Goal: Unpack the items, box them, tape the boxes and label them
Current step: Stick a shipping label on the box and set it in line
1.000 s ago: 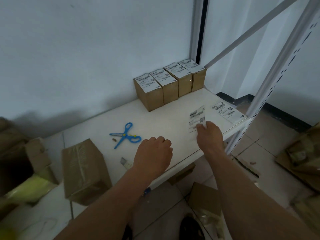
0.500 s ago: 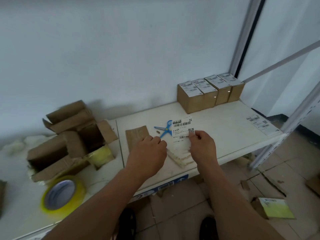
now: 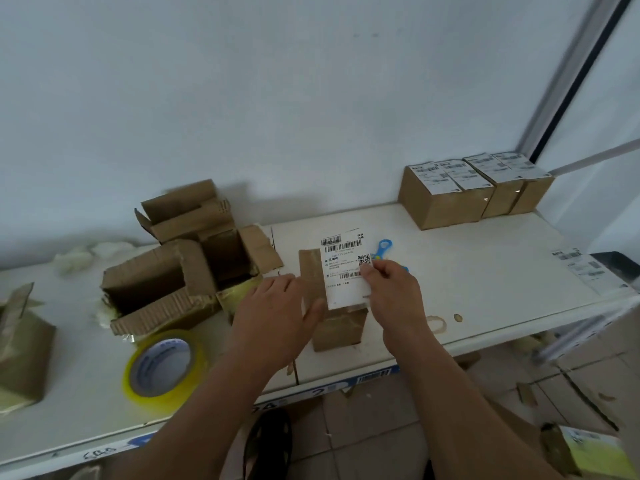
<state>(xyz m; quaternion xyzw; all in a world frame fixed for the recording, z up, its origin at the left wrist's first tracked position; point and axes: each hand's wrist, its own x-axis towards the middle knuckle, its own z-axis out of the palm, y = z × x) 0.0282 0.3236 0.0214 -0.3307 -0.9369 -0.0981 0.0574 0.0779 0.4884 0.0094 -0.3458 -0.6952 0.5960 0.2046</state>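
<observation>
Shipping label [image 3: 344,268]: white sheet, held upright-ish over a small brown box [image 3: 337,322] near the front edge of the tabletop [image 3: 485,278]. Long axis runs away from the person, barcode end toward the wall, blank end toward the person. Printed face up, tilted slightly left at top.

Right hand [image 3: 393,294]: fingers [image 3: 372,271] clamped on the label's right edge, pinching it beside the QR code. Left hand [image 3: 273,315]: fingers relaxed and spread, palm down, lying at the box's left side; thumb against the box's near-left edge. Whether the label's lower edge touches the box top I cannot tell.

Small brown box: long axis also front-to-back, taped top glossy, partly covered by the label.

Around it:
- Blue scissors [image 3: 384,247] just behind the label, mostly hidden by it and by the right hand.
- Opened cardboard cartons [image 3: 180,268], flaps up, left of the box, torn corrugated edges showing.
- Roll of clear tape [image 3: 162,367], lying flat, front-left, near the tabletop edge.
- Row of labelled boxes [image 3: 474,190] at back right against the wall, touching one another.
- Loose labels [image 3: 585,268] lying flat at the far right edge.
- Another brown box [image 3: 20,351] at the far left, partly cut off.

Surface: white tabletop, two panels with a seam near the left hand; small stains near the front right. Pale wall behind; tiled floor below with cardboard scraps.
</observation>
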